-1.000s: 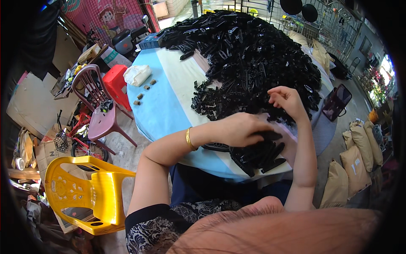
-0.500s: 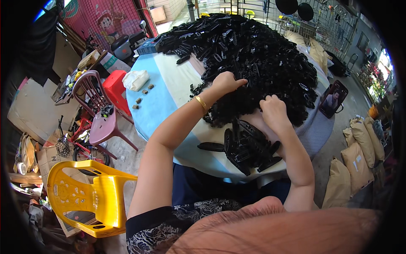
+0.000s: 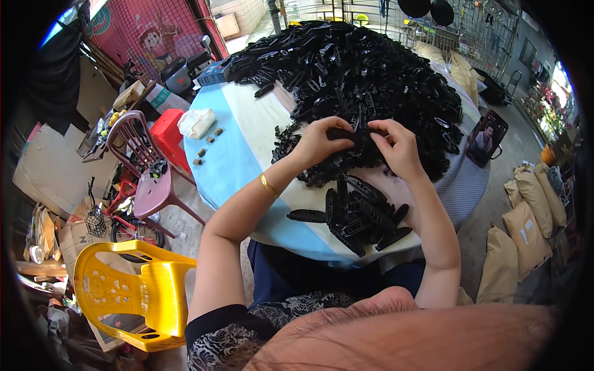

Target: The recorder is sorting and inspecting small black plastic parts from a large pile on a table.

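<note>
My left hand (image 3: 325,143) is closed around an elongated black plastic piece (image 3: 339,133), thumb below it and fingers above. Close beside it, my right hand (image 3: 399,147) pinches with thumb and fingertips at the piece's right end; whatever it grips is too small and dark to make out. Both hands hover over the near side of a large heap of black plastic parts (image 3: 371,80). Nearer me, a smaller pile of long, oval black plastic pieces (image 3: 362,216) lies on the cloth-covered round table (image 3: 241,161).
A phone on a stand (image 3: 487,139) is at the table's right edge. To the left lie a white plastic bag (image 3: 197,123) and several small brown lumps. A yellow chair (image 3: 164,297), a purple chair (image 3: 154,195) and a red stool (image 3: 167,139) stand left; tan sacks (image 3: 526,229) stand right.
My hands have come together above the heap from being apart. The left hand has turned and now shows a black piece in its grip; the right has risen toward it.
</note>
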Tool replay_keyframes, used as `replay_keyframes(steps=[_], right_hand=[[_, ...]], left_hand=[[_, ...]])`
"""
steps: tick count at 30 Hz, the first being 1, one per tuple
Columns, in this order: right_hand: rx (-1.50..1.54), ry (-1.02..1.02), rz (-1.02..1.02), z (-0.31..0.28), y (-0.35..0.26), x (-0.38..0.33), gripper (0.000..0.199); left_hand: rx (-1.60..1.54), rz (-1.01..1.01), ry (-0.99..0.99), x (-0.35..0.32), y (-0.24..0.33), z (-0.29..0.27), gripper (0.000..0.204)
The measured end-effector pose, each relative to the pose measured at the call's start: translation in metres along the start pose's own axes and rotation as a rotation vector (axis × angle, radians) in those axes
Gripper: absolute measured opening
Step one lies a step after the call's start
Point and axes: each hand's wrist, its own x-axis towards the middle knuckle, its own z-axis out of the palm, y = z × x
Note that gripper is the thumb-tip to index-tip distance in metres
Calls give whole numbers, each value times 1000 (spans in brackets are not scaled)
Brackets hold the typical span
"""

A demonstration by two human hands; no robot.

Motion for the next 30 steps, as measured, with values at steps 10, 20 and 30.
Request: replay_keyframes(steps=[10,20,30], right_hand=[[-145,-9,-210,17,-7,-5,17],[-107,12,-179,18,-8,-7,15],[-179,22,-285,14,-20,-2,18]], left_hand=[[-553,-219,-144,-13,-4,9,29],[-693,-275,-99,-13,3,5,30],[-1167,-357,-168,-13,3,8,31]])
